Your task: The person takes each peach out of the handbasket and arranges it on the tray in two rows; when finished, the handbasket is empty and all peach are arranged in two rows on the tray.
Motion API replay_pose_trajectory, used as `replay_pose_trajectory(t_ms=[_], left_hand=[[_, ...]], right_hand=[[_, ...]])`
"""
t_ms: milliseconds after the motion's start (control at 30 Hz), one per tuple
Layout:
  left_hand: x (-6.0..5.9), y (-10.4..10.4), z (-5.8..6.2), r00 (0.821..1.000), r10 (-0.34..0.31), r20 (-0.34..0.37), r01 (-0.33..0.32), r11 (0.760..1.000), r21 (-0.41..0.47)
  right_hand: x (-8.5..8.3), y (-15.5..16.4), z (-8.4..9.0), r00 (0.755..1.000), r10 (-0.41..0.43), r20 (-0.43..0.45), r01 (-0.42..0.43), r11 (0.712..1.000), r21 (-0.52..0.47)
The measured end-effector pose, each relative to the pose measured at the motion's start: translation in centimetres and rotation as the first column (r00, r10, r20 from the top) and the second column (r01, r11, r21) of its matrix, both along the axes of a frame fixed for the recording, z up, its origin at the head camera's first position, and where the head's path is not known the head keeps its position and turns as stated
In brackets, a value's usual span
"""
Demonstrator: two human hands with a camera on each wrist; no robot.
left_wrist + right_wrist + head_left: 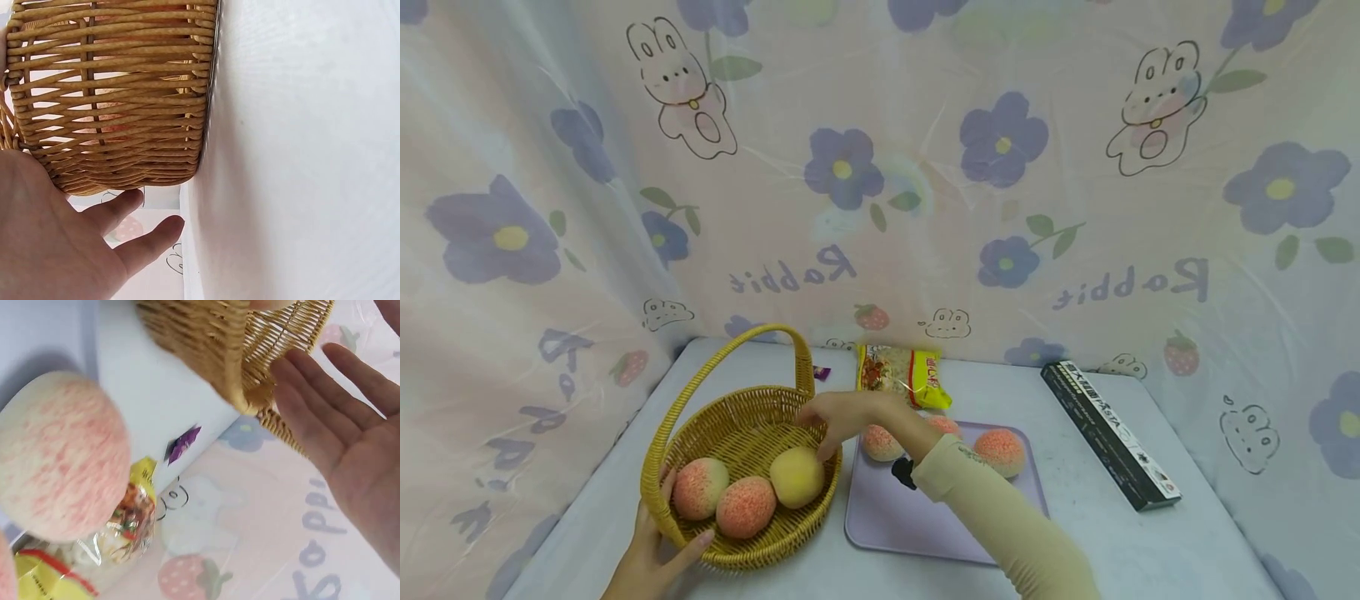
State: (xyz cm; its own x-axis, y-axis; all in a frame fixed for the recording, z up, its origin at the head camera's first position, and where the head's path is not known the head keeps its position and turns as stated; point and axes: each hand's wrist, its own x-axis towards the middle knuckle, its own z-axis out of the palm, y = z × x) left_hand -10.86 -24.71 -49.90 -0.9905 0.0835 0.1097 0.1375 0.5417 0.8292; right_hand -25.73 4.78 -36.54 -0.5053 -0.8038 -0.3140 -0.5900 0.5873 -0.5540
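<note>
A woven yellow basket (752,554) with a hoop handle stands at the table's left and holds three peaches; the yellowest peach (796,477) lies at its right side. My right hand (835,421) hovers over the basket's right rim just above that peach, fingers straight and palm empty, as the right wrist view (350,425) also shows. My left hand (651,554) rests against the basket's near left wall with straight fingers (131,206) beside the weave (112,94). Three more peaches lie on a lilac tray (902,517); one peach (56,456) fills the right wrist view's left side.
A yellow snack packet (902,377) lies behind the tray, with a small purple wrapper (822,374) beside the basket handle. A long black box (1108,433) lies at the right. Flower-and-rabbit printed cloth walls in the white table on three sides.
</note>
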Motion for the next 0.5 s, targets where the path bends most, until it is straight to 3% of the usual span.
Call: replay_pose_trajectory(t_ms=[200, 500], left_hand=[[0.0, 0.0, 0.0, 1.000, 0.005, 0.010, -0.004, 1.000, -0.025], [0.0, 0.1, 0.0, 0.999, 0.017, 0.028, -0.016, 0.999, -0.034]], right_hand=[[-0.8, -2.5, -0.6, 0.999, 0.023, 0.048, -0.030, 0.989, 0.148], [-1.6, -4.8, -0.6, 0.994, 0.035, 0.106, -0.067, 0.947, 0.314]])
